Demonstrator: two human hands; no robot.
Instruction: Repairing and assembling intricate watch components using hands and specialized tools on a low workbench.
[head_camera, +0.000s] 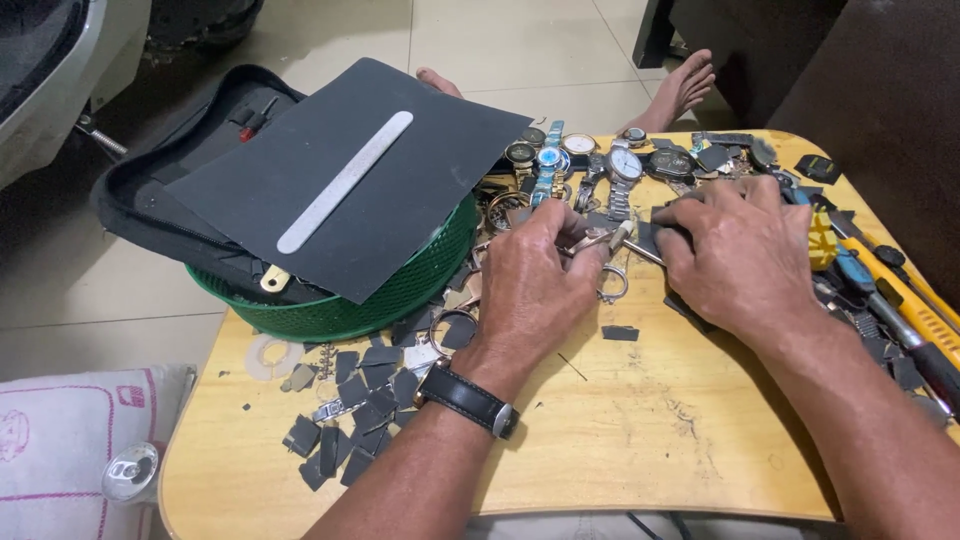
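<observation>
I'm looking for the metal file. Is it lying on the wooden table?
No, the metal file lies on the dark sheet atop the green basket.

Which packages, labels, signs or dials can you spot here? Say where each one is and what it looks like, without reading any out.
White sack: lower left beside the table, cloth-like, with pink printed lines and marks.
Drink can: against the sack, silver top, round.
Watch dials: row at the table's far edge, round, white, blue and dark faces.
No screens or signs.
</observation>
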